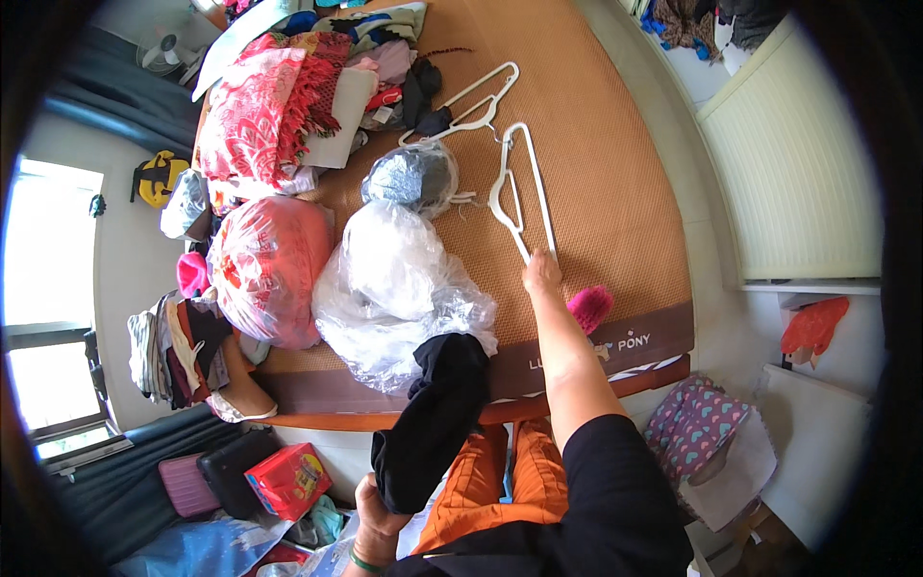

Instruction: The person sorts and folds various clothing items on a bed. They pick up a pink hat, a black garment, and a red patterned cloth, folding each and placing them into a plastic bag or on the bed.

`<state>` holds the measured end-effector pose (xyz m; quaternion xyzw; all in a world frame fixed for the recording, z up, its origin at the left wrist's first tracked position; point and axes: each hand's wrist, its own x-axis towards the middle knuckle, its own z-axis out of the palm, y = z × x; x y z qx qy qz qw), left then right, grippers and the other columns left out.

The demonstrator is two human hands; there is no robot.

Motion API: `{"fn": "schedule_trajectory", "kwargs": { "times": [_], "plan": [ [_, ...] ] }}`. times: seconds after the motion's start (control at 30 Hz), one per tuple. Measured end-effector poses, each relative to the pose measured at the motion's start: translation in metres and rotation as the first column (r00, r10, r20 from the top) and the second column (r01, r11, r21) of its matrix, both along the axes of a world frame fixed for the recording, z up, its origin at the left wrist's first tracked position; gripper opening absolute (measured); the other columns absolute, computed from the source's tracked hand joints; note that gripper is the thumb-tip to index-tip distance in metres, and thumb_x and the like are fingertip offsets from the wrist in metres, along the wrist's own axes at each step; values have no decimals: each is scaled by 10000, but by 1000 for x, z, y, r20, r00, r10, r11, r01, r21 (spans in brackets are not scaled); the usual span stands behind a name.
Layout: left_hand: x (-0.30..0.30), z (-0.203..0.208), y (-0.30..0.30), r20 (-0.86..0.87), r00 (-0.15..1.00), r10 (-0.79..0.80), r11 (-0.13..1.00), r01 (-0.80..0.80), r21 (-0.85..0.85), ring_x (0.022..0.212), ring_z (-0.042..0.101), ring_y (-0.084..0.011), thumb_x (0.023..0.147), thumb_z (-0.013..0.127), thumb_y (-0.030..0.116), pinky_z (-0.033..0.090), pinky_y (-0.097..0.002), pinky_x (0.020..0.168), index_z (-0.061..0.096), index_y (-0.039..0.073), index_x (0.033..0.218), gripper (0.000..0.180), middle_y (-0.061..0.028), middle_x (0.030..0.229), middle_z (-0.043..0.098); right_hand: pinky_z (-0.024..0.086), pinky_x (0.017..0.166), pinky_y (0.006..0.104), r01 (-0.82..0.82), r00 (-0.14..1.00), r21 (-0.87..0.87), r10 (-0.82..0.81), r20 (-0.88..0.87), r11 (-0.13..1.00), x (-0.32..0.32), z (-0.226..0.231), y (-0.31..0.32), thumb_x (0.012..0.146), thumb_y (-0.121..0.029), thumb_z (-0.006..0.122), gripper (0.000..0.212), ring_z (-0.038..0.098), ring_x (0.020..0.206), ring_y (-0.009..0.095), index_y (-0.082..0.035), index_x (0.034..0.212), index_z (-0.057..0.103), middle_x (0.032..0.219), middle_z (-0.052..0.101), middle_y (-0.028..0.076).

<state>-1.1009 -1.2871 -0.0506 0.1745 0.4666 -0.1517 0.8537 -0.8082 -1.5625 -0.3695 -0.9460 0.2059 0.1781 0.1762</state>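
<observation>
My right hand (541, 272) reaches out over the bed's woven mat (596, 144) and grips the near end of a white plastic hanger (519, 188). A second white hanger (476, 96) lies farther up the mat. My left hand (377, 510) is low by my lap, closed on a black garment (433, 413) that drapes from the bed's edge down to it. A clear plastic bag (389, 288) lies just left of my right arm, with a smaller bag holding something grey (413, 178) behind it.
A red bundle in plastic (264, 269) and piled clothes and blankets (279, 106) fill the bed's left side. A pink fuzzy thing (589, 306) sits by my right forearm. Folded clothes (178, 351), a red box (288, 479) and a dark case (231, 466) are at the lower left.
</observation>
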Motion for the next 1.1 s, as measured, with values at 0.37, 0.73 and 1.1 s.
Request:
{"fn": "schedule_trajectory", "kwargs": {
  "times": [0.37, 0.73, 1.1],
  "plan": [
    [38, 30, 12, 246, 968, -53, 990, 84, -116, 1122, 537, -294, 903, 433, 255, 405, -408, 997, 493, 9, 1245, 426, -167, 1219, 553, 433, 552, 346, 63, 990, 633, -128, 58, 771, -84, 198, -7, 918, -321, 469, 348, 572, 604, 197, 5, 935, 592, 679, 587, 122],
    [34, 26, -16, 434, 649, -625, 779, 560, 282, 695, 507, -47, 881, 513, 49, 435, -199, 589, 494, 124, 859, 80, 48, 779, 513, 280, 385, 161, 108, 898, 989, -436, -54, 101, -245, 384, 57, 882, -313, 605, 290, 324, 435, 7, -43, 972, 548, 633, 432, -44],
    [16, 20, 1, 484, 527, -698, 715, 547, 436, 665, 397, 17, 893, 569, 131, 333, -168, 586, 498, 154, 728, 181, 122, 713, 446, 273, 369, 187, 208, 943, 940, -309, -120, 269, -306, 359, 98, 860, -171, 611, 133, 353, 430, 10, -47, 875, 567, 632, 452, -58]
  ]
}}
